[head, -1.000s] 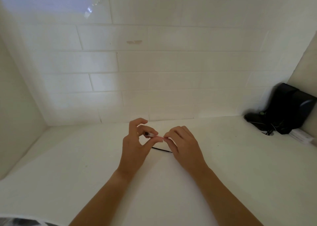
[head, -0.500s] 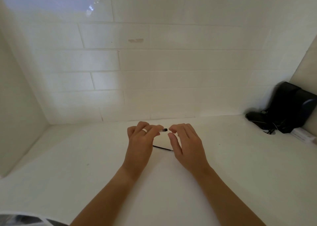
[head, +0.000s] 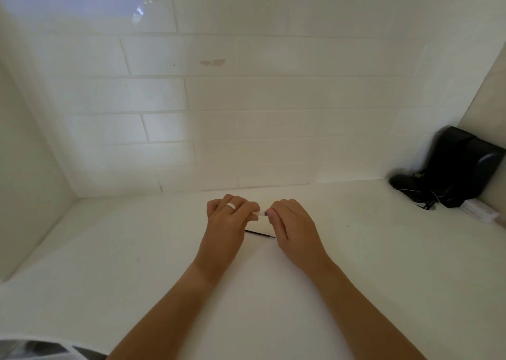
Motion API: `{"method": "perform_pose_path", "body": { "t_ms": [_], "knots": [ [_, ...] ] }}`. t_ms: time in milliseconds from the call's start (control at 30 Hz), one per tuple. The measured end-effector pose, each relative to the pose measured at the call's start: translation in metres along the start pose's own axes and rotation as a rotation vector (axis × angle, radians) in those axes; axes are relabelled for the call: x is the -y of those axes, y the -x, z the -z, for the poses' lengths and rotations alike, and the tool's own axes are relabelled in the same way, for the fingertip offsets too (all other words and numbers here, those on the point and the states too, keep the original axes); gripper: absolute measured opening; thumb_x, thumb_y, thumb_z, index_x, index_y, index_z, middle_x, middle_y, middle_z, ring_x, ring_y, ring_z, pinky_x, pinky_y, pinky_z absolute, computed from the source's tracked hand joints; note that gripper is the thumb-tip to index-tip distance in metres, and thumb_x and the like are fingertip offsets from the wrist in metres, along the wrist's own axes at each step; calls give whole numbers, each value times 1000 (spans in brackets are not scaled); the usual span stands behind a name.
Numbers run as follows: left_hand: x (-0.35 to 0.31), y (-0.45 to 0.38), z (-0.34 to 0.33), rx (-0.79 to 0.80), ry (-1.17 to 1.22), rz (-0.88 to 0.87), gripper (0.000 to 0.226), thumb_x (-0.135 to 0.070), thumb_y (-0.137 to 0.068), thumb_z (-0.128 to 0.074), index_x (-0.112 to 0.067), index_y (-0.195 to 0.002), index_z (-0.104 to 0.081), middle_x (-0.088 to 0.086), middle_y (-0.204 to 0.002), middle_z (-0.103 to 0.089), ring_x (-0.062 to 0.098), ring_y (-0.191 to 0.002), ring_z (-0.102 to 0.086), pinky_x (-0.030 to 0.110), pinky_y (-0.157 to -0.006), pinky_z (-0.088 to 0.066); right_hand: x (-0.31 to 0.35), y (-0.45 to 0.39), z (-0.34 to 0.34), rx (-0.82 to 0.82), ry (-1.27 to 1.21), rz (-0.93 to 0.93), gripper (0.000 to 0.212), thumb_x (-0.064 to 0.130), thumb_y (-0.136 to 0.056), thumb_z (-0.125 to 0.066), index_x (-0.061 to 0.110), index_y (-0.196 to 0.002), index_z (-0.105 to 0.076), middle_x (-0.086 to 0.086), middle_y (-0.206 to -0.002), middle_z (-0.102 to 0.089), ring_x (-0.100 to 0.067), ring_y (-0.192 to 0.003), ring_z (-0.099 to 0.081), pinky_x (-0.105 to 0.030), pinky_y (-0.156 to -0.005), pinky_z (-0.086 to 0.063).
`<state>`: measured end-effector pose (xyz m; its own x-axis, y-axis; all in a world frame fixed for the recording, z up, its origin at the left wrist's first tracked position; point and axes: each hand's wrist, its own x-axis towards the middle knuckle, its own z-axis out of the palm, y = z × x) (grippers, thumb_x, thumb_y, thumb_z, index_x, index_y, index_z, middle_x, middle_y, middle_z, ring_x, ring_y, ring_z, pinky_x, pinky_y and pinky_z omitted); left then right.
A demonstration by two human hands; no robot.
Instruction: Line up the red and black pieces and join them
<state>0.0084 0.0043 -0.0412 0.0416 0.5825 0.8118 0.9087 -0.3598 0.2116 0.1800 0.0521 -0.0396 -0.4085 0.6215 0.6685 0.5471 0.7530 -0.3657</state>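
While poised over white table (head: 137, 250): left hand (head: 227, 223) and right hand (head: 293, 223) both pinching small pale strip (head: 261, 213); thin black stick (head: 260, 234) beneath.

A white table (head: 115, 250) fills the lower half of the view and meets a wall of long white tiles (head: 246, 99) that runs across from 9 to 3 o'clock, with a small tan mark (head: 212, 62) on one tile toward 12 o'clock. A pale bluish patch of light (head: 68, 1) lies on the tiles at 11 o'clock. Plain side walls close the nook at 9 and 3 o'clock, and a black device (head: 454, 168) with thin cables sits in the corner at 3 o'clock.
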Motion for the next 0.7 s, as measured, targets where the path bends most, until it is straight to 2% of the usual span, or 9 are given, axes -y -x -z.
{"method": "perform_pose_path", "body": {
  "t_ms": [167, 367, 467, 533, 633, 700],
  "knots": [
    [3, 1, -6, 40, 21, 7, 21, -1, -87, -72, -20, -95, -73, -11, -84, -65, 8, -83, -54, 26, -82, -29, -2, 0, -1, 46, -63, -1, 28, 20, -105, -37, 16, -84, -55, 9, -76, -43, -11, -73, -34, -20, -70, -29],
    [4, 2, -6, 67, 19, 20, 19, -4, -90, -67, -21, -94, -74, -12, -82, -65, 10, -80, -58, 26, -81, -30, -4, 1, -1, 102, -88, -27, 30, 23, -106, -35, 16, -83, -53, 7, -76, -46, -12, -74, -36, -16, -71, -31],
    [5, 3, -6, 81, 25, -3, 19, -11, -97, -57, -20, -93, -74, -10, -81, -65, 13, -77, -59, 26, -79, -32, -4, 2, -2, 124, -101, -46, 27, 18, -106, -38, 15, -83, -52, 8, -75, -45, -12, -73, -37, -16, -71, -32],
    [0, 3, -6, 109, 17, -8, 21, -19, -99, -53, -18, -93, -73, -8, -82, -64, 16, -78, -60, 28, -75, -40, -2, 3, -1, 115, -142, -106, 27, 15, -104, -40, 17, -79, -49, 11, -71, -41, -8, -71, -37, -16, -68, -32],
    [-8, 3, -4, 100, 31, -8, 3, -16, -95, -68, -15, -93, -71, -5, -85, -65, 18, -79, -61, 33, -66, -50, -1, 1, -1, 86, -172, -210, 29, 21, -101, -38, 18, -72, -42, 12, -63, -38, -9, -65, -39, -19, -62, -31],
    [-11, 2, -3, 85, 28, 3, 11, -10, -86, -79, -13, -92, -71, -3, -86, -66, 18, -81, -61, 34, -65, -52, -2, 1, -2, 85, -183, -232, 33, 27, -101, -35, 17, -70, -39, 9, -60, -36, -12, -61, -36, -23, -59, -30]
  ]
}}
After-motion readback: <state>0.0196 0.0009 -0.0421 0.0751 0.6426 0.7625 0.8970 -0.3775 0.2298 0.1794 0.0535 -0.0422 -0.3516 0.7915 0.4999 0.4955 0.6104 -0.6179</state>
